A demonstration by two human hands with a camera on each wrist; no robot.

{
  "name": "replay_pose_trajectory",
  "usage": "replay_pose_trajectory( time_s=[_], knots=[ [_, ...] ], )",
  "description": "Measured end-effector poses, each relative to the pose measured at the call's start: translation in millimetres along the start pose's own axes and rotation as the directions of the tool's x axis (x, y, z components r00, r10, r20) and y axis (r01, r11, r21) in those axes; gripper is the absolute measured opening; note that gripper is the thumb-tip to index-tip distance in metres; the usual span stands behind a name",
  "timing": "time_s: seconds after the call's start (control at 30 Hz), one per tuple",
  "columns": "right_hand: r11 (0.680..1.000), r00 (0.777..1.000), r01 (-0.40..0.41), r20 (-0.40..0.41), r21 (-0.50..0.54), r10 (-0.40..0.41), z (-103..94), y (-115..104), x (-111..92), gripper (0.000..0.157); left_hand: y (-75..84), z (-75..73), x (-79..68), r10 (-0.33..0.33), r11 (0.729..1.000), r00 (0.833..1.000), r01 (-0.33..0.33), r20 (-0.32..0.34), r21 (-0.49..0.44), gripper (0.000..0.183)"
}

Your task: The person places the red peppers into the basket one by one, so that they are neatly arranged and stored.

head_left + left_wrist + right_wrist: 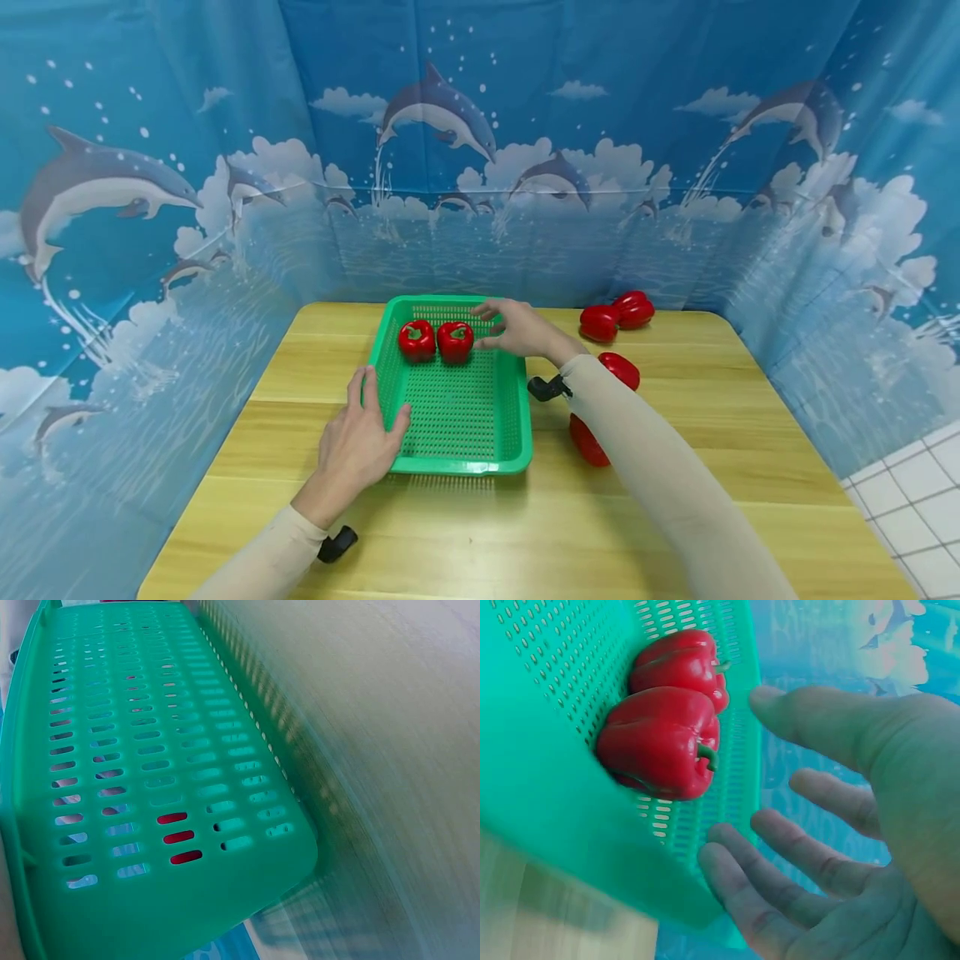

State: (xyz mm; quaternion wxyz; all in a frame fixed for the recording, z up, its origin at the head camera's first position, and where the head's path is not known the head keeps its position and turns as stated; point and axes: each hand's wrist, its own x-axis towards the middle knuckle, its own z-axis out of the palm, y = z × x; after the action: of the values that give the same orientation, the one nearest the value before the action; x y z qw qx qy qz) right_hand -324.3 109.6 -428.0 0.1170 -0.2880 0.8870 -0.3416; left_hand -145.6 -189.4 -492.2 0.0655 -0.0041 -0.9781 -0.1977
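Note:
Two red bell peppers stand side by side at the far end of a green plastic basket (450, 465); the left pepper (417, 342) and the right pepper (454, 342) show their green stems. My left hand (358, 442) rests at the basket's left rim, fingers extended along it and thumb over the inside. Over the far right corner of the basket is my right hand (519, 330), its fingers spread and nothing between them, just right of the right pepper. The right wrist view shows a gap between those fingers and the nearer pepper (660, 742).
More red peppers lie on the wooden table (675, 400) right of the basket: a pair at the back, one pepper (619, 370) beside the right forearm and another pepper (588, 442) partly hidden under the sleeve. A dolphin-print curtain (480, 242) encloses the table's back and sides.

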Motion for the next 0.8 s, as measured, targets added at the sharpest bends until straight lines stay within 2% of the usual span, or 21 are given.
replay_pose_trajectory(
  time_s=[0.2,0.57,0.67,0.8],
  knots=[
    [0.997,0.998,0.064,-0.014,0.044,-0.064,-3.5,5,-21,0.063,-0.8,1.0,-0.4,0.006,1.0,1.0,-0.006,-0.002,0.001,0.099],
    [0.992,0.993,0.101,-0.062,0.073,-0.097,-9.9,11,-63,0.062,-1.1,1.1,0.4,0.007,1.0,1.0,-0.007,-0.013,-0.01,0.098],
    [0.993,0.992,0.097,-0.087,0.064,-0.091,-9.6,14,-76,0.064,-1.3,1.2,0.4,0.006,1.0,1.0,-0.006,-0.011,-0.011,0.098],
    [0.997,0.989,0.074,-0.125,-0.001,-0.073,-6.5,21,-96,0.066,-1.7,1.3,0.7,0.004,1.0,1.0,-0.004,-0.003,-0.01,0.098]
  ],
)
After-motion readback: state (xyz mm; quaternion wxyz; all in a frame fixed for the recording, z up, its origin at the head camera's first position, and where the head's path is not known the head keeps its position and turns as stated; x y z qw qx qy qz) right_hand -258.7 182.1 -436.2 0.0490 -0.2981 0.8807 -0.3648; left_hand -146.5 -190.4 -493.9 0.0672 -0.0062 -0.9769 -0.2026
